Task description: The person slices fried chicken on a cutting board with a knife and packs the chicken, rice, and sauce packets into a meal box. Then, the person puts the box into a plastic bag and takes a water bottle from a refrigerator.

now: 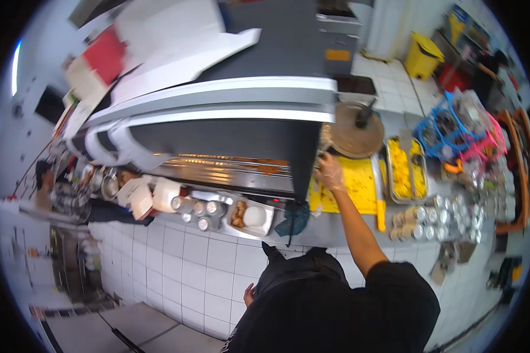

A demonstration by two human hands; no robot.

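My right hand (331,174), in a clear plastic glove, reaches over the left edge of a yellow cutting board (359,188). Its fingers are closed beside the end of a grill (235,173); what they hold is hard to make out. Bits of food are scattered on the board, and a yellow-handled knife (381,213) lies along its right side. Beyond the hand sits a round brown pan (354,132) with a dark-handled tool in it. My left hand (249,295) hangs low by my hip, partly hidden by my clothing, holding nothing visible, fingers loosely apart.
Right of the board are a metal tray of yellow food (399,176), several cans (433,220) and blue and pink baskets (444,120). Left stand more cans (203,213) and a white tray (264,229). A grey hood (218,100) overhangs the grill. Another person (44,179) stands far left.
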